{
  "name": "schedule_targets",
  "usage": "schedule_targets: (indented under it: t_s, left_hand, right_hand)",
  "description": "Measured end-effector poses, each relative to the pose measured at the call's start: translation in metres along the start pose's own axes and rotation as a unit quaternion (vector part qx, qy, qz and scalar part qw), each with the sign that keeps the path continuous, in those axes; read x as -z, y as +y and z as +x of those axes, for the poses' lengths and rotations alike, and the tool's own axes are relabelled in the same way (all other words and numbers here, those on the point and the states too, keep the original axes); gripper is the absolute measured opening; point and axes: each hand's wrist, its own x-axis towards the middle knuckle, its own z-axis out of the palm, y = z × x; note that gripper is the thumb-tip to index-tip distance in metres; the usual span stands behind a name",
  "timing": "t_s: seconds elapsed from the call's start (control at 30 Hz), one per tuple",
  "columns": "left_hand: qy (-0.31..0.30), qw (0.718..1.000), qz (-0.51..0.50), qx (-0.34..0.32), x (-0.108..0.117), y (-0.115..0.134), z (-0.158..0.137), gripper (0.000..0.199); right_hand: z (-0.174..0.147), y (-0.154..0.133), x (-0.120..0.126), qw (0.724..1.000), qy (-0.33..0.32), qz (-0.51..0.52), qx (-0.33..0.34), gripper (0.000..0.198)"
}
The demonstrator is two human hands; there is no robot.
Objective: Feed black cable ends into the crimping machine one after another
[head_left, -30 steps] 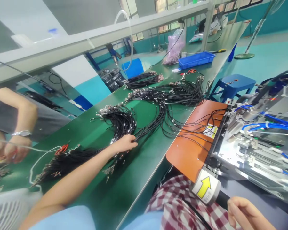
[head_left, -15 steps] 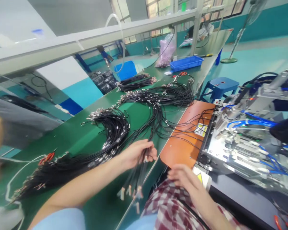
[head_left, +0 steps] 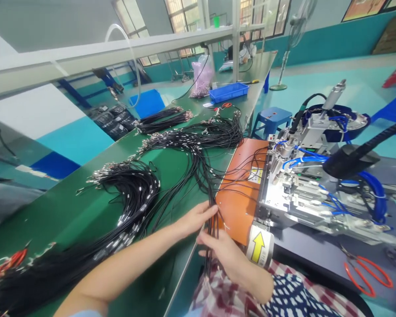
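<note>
In front of my lap, at the table edge, my left hand (head_left: pixel 200 216) is closed round a bundle of thin black cables (head_left: pixel 211 191). Just below it, my right hand (head_left: pixel 222 253) wraps the same bundle, thumb across the strands. The lower cable ends hang by the checked cloth over my lap and are partly hidden. From my hands the cables run up to a larger heap of black cables (head_left: pixel 224 132) on the green table (head_left: pixel 171 160). A curved bunch of cables with white tags (head_left: pixel 140 189) lies left of them.
An orange board (head_left: pixel 234 207) joins the table to a metal machine (head_left: pixel 293 189) at right. Red-handled scissors (head_left: pixel 366 273) lie on its dark base. Further back are a blue tray (head_left: pixel 229 92), a bag of pink pieces (head_left: pixel 200 77) and a blue stool (head_left: pixel 272 119).
My right hand has moved left and closed on the cable bundle below my left hand. The view has turned right, showing more of the machine and the scissors.
</note>
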Motion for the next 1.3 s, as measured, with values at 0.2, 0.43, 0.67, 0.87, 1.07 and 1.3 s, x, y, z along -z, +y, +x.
schedule_targets:
  t_s: [0.2,0.43,0.67,0.87,1.07,1.3]
  left_hand:
    - [0.091,0.962,0.257,0.002,0.050,-0.063,0.008,0.033]
    - [0.143,0.892,0.426,0.033,0.086,-0.104,0.039,0.053]
    - [0.162,0.868,0.469,-0.031,0.064,-0.086,0.098,0.075]
    - [0.233,0.859,0.451,-0.060,0.038,-0.084,0.124,0.069]
    - [0.273,0.869,0.409,-0.058,0.031,-0.093,0.124,0.072]
    - [0.258,0.889,0.372,-0.067,0.040,-0.096,0.120,0.071]
  right_hand:
    - [-0.007,-0.011,0.015,0.994,0.019,0.109,0.003,0.038]
    - [-0.006,-0.042,0.032,0.990,0.058,0.109,0.074,0.031]
    - [0.003,-0.040,0.051,0.988,0.065,0.132,0.046,0.034]
    - [-0.004,-0.030,0.063,0.992,0.020,0.071,0.105,0.043]
    - [-0.032,-0.021,0.063,0.990,0.053,-0.048,0.123,0.058]
    - [-0.047,-0.005,0.069,0.963,0.069,-0.233,0.120,0.034]
